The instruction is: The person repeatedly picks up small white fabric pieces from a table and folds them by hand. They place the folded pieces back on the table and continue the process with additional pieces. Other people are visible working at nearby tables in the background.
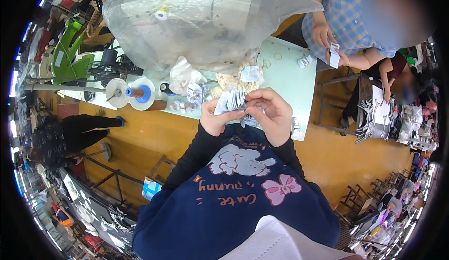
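Note:
A thick, fanned stack of small white labels [231,100] is gripped in my left hand [214,119], its thumb pressed across the front. My right hand [275,114] has its fingers pinched at the stack's right edge, apparently on the labels there; which ones is hard to make out. Just beyond the hands lie a clear bag with white contents [252,75] and cream-coloured bundles [226,81]. A bundle of whitish labels [197,93] sits to the left of my left hand, beside small rolls [183,106].
A pale green table [292,75] stretches ahead, with a large clear plastic sheet [187,26] over its far side. Reels [140,94] and a dark thread spool [167,89] stand at left. Across on the right, a person in a checked shirt [343,19] holds white labels [334,56].

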Action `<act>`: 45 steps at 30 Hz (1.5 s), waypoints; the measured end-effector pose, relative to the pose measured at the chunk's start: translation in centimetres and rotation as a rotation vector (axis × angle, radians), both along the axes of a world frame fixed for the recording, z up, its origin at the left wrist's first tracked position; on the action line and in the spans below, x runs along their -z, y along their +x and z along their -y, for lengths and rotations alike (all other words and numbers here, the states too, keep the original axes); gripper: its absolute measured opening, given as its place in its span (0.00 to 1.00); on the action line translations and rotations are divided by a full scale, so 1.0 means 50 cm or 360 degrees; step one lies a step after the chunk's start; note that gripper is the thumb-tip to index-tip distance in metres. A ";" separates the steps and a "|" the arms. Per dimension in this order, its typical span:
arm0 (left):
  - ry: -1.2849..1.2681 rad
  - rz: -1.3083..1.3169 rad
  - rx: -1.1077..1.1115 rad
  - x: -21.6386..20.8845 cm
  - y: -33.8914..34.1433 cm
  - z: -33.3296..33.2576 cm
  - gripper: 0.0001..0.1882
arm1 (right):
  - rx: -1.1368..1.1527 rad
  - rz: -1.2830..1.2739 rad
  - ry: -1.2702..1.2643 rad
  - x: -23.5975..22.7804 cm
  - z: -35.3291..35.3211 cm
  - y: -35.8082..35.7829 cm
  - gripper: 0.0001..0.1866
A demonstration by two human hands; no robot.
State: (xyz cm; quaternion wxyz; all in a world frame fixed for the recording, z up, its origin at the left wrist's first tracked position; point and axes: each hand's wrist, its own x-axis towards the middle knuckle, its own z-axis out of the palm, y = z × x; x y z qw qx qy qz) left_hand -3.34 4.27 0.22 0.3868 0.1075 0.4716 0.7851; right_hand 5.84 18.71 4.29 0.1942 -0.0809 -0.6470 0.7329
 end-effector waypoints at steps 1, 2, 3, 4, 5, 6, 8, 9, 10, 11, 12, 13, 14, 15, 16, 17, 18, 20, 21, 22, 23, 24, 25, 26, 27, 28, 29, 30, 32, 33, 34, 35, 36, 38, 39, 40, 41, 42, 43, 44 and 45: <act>0.0002 -0.0014 -0.0008 0.001 0.000 0.000 0.14 | 0.0007 -0.0012 0.0047 -0.001 0.001 0.001 0.16; 0.0007 -0.0029 -0.0020 0.001 0.001 0.001 0.14 | 0.0013 -0.0025 0.0093 -0.002 0.002 0.002 0.17; 0.0009 -0.0038 -0.0023 0.001 0.002 0.001 0.14 | 0.0017 -0.0027 0.0143 -0.003 0.003 0.002 0.18; 0.0015 -0.0047 -0.0029 0.001 0.002 0.001 0.14 | 0.0021 -0.0013 0.0176 -0.003 0.003 0.003 0.18; 0.0022 -0.0059 -0.0035 0.000 0.002 0.001 0.14 | 0.0023 0.0010 0.0211 -0.004 0.004 0.003 0.19; 0.0028 -0.0030 -0.0018 -0.001 0.001 0.002 0.14 | 0.0027 0.0031 0.0245 -0.004 0.004 0.003 0.19; 0.0035 0.0018 0.0011 -0.003 -0.001 0.005 0.15 | 0.0018 0.0017 0.0257 -0.004 0.004 0.003 0.19; 0.0051 0.0050 0.0026 -0.004 -0.002 0.006 0.15 | 0.0010 0.0004 0.0261 -0.004 0.004 0.002 0.20; 0.0064 0.0075 0.0034 -0.004 -0.003 0.006 0.15 | 0.0015 0.0006 0.0263 -0.004 0.004 0.001 0.20; 0.0073 0.0095 0.0039 -0.003 -0.004 0.007 0.15 | 0.0016 0.0002 0.0263 -0.004 0.005 0.001 0.20; 0.0108 0.0154 0.0054 -0.003 -0.004 0.007 0.15 | 0.0018 0.0000 0.0264 -0.005 0.006 0.000 0.20; 0.0138 0.0208 0.0066 -0.002 -0.005 0.008 0.15 | 0.0073 -0.0014 0.0217 -0.005 0.008 0.000 0.19; 0.0189 0.0249 0.0077 -0.001 -0.006 0.008 0.15 | 0.0127 -0.0027 0.0171 -0.005 0.012 -0.002 0.18; 0.0167 0.0278 0.0071 0.000 -0.005 0.008 0.15 | 0.0181 -0.0040 0.0125 -0.005 0.017 -0.004 0.17; 0.0164 0.0295 0.0065 0.001 -0.004 0.007 0.15 | 0.0228 -0.0050 0.0084 -0.006 0.021 -0.005 0.16; 0.0156 0.0298 0.0054 0.001 -0.003 0.007 0.15 | 0.0275 -0.0060 0.0043 -0.006 0.026 -0.005 0.16; 0.0165 0.0310 0.0058 0.002 -0.003 0.006 0.15 | 0.0332 -0.0057 0.0002 -0.006 0.031 -0.006 0.16; 0.0184 0.0297 0.0053 0.002 -0.003 0.004 0.14 | 0.0451 -0.0064 -0.0037 -0.004 0.036 -0.008 0.13; 0.0138 0.0298 0.0043 0.002 -0.001 0.003 0.14 | 0.0498 -0.0057 -0.0038 -0.003 0.038 -0.008 0.12; 0.0106 0.0286 0.0026 0.003 0.002 0.001 0.14 | 0.0470 -0.0021 0.0138 -0.002 0.032 -0.009 0.11; 0.0085 0.0273 0.0003 0.003 0.003 0.000 0.14 | 0.0423 0.0018 0.0331 0.000 0.023 -0.009 0.09; 0.0055 0.0274 0.0019 0.003 0.002 0.000 0.13 | 0.0406 0.0057 0.0504 0.001 0.018 -0.009 0.08; 0.0037 0.0274 0.0029 0.003 0.000 0.001 0.13 | 0.0365 0.0073 0.0524 0.002 0.014 -0.008 0.08; 0.0011 0.0269 0.0032 0.002 -0.001 0.002 0.13 | 0.0355 0.0090 0.0524 0.002 0.011 -0.005 0.08; 0.0012 0.0275 0.0046 0.002 -0.003 0.003 0.13 | 0.0328 0.0120 0.0541 0.003 0.010 -0.003 0.07; 0.0005 0.0274 0.0052 0.001 -0.004 0.004 0.13 | 0.0289 0.0109 0.0527 0.003 0.006 -0.002 0.08; -0.0024 0.0261 0.0052 0.001 -0.006 0.004 0.13 | 0.0230 0.0111 0.0529 0.003 0.003 -0.001 0.09; -0.0004 0.0280 0.0065 0.000 -0.007 0.004 0.13 | 0.0183 0.0103 0.0519 0.004 0.001 -0.001 0.10; -0.0008 0.0281 0.0078 -0.002 -0.009 0.005 0.13 | 0.0154 0.0110 0.0462 0.005 -0.002 0.000 0.10; -0.0020 0.0290 0.0102 -0.003 -0.010 0.006 0.13 | 0.0145 0.0110 0.0428 0.005 -0.003 0.000 0.10; -0.0028 0.0286 0.0123 -0.004 -0.012 0.007 0.13 | 0.0128 0.0121 0.0387 0.004 -0.004 0.001 0.10; -0.0042 0.0265 0.0134 -0.004 -0.014 0.008 0.13 | 0.0112 0.0131 0.0346 0.004 -0.005 0.002 0.10; -0.0044 0.0272 0.0151 -0.004 -0.015 0.009 0.13 | 0.0088 0.0138 0.0306 0.003 -0.005 0.002 0.10; -0.0066 0.0240 0.0157 -0.004 -0.017 0.009 0.13 | 0.0098 0.0163 0.0245 0.001 -0.003 0.001 0.09; -0.0043 0.0263 0.0152 -0.003 -0.016 0.008 0.13 | 0.0119 0.0182 0.0202 0.000 0.000 -0.001 0.08; -0.0026 0.0274 0.0140 -0.003 -0.015 0.007 0.13 | 0.0151 0.0175 0.0043 -0.001 0.005 -0.002 0.08; -0.0015 0.0268 0.0122 -0.002 -0.015 0.007 0.13 | 0.0202 0.0174 -0.0128 -0.002 0.013 -0.004 0.07; -0.0035 0.0280 0.0122 -0.002 -0.016 0.007 0.13 | 0.0233 0.0147 -0.0261 -0.002 0.017 -0.007 0.06; -0.0062 0.0276 0.0117 -0.003 -0.017 0.007 0.13 | 0.0292 0.0165 -0.0238 -0.002 0.022 -0.010 0.06; -0.0103 0.0254 0.0107 -0.003 -0.019 0.007 0.13 | 0.0332 0.0157 -0.0176 -0.002 0.024 -0.012 0.06; -0.0106 0.0266 0.0112 -0.004 -0.019 0.007 0.13 | 0.0340 0.0163 -0.0076 -0.001 0.023 -0.013 0.06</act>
